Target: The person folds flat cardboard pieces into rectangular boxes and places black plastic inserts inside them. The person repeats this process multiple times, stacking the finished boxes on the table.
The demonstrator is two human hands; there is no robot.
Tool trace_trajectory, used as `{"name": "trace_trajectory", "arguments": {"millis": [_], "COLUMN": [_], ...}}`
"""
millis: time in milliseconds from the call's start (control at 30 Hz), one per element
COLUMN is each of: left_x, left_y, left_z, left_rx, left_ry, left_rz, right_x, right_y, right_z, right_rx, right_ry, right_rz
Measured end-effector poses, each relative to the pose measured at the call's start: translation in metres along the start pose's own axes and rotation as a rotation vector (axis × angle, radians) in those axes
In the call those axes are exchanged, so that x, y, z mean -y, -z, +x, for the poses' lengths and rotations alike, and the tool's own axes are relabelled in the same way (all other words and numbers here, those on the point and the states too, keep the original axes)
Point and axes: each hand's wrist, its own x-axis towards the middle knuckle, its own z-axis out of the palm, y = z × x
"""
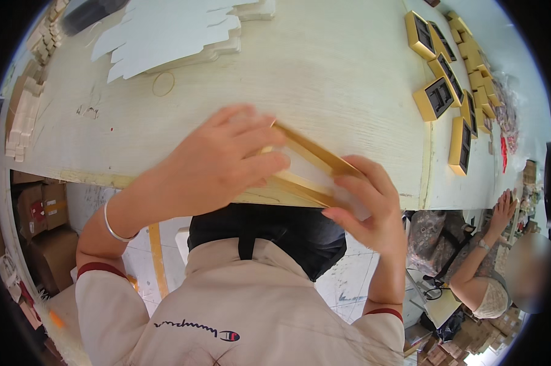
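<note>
A gold cardboard box (312, 148) with a pale inside lies slanted between my hands, near the front edge of the table. My right hand (373, 201) grips its right end, fingers over the far side and thumb at the near side. At the left end, my left hand (227, 152) has its fingers and thumb closed about the wall there. Slight motion smears the left fingertips, and they hide that end of the box.
White flat card blanks (172, 36) are stacked at the far left, near a thin rubber band (163, 84). Several gold boxes with black inserts (437, 97) stand at the right. Beyond the table's right side, another person's hand (503, 210) rests on the edge.
</note>
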Motion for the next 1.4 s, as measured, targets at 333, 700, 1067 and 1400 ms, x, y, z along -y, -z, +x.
{"name": "trace_trajectory", "arguments": {"millis": [333, 700, 1067, 1400], "left_x": [-0.026, -0.029, -0.041, -0.032], "left_y": [-0.014, -0.024, -0.039, -0.031], "left_z": [-0.023, -0.017, -0.017, -0.016], "left_rx": [0.041, 0.003, -0.212, -0.07], "left_ry": [0.078, 0.116, 0.23, 0.305], "left_rz": [-0.114, -0.177, -0.352, -0.622], "right_x": [0.035, 0.02, 0.032, 0.013], "right_y": [0.008, -0.035, -0.02, -0.043], "right_z": [0.002, 0.014, 0.001, -0.004], "right_rx": [0.303, 0.018, 0.123, -0.142], "right_ry": [-0.004, 0.194, 0.059, 0.41], "right_rz": [0.074, -0.096, -0.012, 0.053]}}
